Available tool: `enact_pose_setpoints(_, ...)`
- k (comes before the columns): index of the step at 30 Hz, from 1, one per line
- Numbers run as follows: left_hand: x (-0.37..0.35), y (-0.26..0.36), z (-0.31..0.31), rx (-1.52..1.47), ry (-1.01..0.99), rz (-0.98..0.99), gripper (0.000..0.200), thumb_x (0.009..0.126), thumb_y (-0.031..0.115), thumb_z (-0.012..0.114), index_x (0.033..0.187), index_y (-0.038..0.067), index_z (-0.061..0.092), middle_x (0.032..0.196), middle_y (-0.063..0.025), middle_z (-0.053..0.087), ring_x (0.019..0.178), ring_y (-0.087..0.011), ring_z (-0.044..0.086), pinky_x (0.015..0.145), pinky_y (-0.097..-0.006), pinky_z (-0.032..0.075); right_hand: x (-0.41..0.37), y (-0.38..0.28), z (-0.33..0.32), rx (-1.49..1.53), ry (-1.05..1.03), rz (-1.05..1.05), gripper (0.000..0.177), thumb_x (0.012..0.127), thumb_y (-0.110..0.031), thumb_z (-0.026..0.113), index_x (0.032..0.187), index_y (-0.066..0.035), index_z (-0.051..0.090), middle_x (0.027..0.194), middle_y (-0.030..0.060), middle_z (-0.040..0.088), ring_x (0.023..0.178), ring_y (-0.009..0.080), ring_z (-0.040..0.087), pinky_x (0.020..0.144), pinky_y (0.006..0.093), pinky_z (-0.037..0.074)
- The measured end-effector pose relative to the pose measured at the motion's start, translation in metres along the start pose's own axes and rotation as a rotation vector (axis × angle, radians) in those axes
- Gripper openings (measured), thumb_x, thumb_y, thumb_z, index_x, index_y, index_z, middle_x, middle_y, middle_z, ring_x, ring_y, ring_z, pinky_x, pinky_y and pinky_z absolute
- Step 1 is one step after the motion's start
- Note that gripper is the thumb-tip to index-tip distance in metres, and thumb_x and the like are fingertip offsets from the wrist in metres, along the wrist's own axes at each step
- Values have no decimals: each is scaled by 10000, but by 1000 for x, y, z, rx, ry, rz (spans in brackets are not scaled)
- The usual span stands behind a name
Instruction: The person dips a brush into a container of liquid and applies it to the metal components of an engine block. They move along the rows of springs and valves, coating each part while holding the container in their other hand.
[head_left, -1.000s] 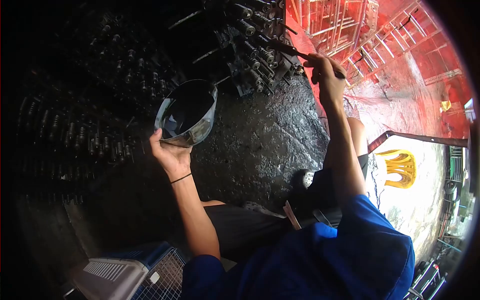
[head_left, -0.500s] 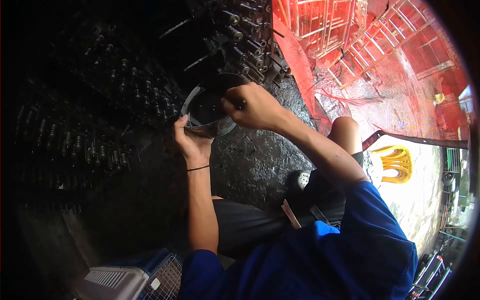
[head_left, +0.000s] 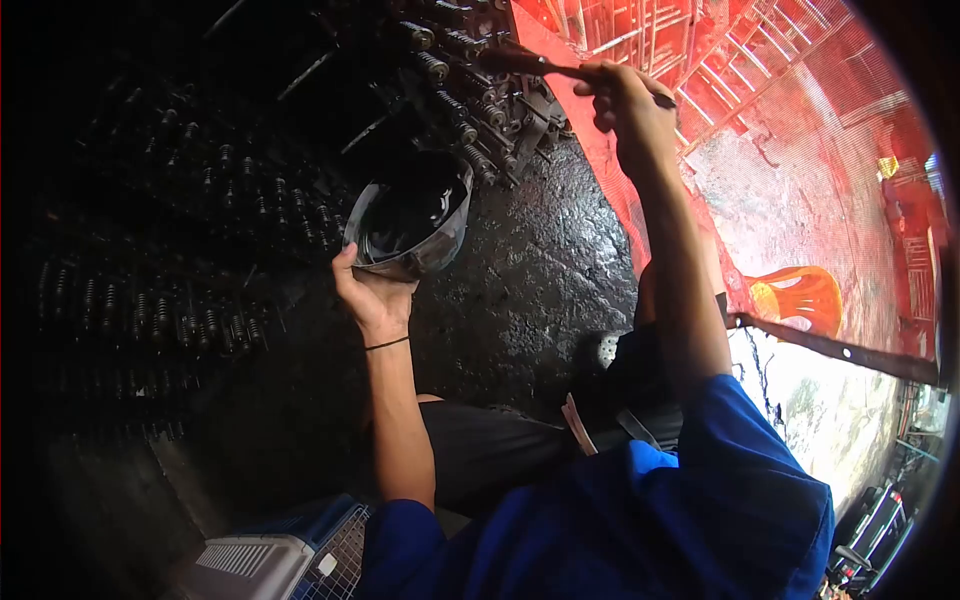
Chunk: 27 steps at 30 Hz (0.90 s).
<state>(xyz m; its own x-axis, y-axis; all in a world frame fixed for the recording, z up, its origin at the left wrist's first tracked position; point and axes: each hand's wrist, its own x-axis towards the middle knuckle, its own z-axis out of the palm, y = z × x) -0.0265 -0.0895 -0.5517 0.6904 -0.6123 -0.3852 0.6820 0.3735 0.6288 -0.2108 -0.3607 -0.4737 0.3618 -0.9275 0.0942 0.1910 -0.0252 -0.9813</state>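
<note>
My left hand (head_left: 372, 297) is closed on the lower rim of a round tub (head_left: 437, 248), thumb over the edge and fingers underneath. The tub is tilted toward me, and glossy black liquid (head_left: 410, 210) shows inside it. Up and to the right, away from the tub, my right hand (head_left: 630, 100) grips a paintbrush (head_left: 565, 70) by its handle. The brush's dark head points left, over a cluster of dark coil-spring parts (head_left: 470, 120) that resemble shock absorbers.
Rows of similar spring parts (head_left: 150, 310) fill the dark left side. Red mesh (head_left: 760, 150) hangs at the right, with an orange-looking chair (head_left: 800, 298) behind it. A pet carrier (head_left: 270, 555) stands at the lower left. Wet black floor (head_left: 530, 270) lies between.
My right hand has come out of the tub and risen up and right, and the brush is now visible in it. The tub has shifted slightly left, with its inside showing.
</note>
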Motion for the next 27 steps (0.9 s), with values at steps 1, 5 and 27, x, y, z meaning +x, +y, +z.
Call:
enact_pose_setpoints(1,-1,0,0,19,-1,10,717,775,438,676,1408,150,499,1412,-112,490,1292,-343,468,972,-588,438,13,11,2,-42,28,-62,307,981,-212,560,1057,28,737,848,91,743,604,64,528,532,216,419)
enact_pose_setpoints(5,-5,1,-1,51,30,33,720,773,437,679,1408,149,494,1412,-114,488,1297,-344,462,975,-593,433,69,79,33,-229,59,-203,295,1004,-242,609,1075,9,749,892,81,761,705,66,617,610,233,493)
enact_pose_setpoints(27,-9,27,-31,18,98,30,733,784,419,674,1414,102,476,1399,-117,512,1296,-337,485,1001,-574,427,55,249,43,-250,320,-169,371,965,-297,669,1105,39,743,1019,175,765,961,210,723,912,331,528)
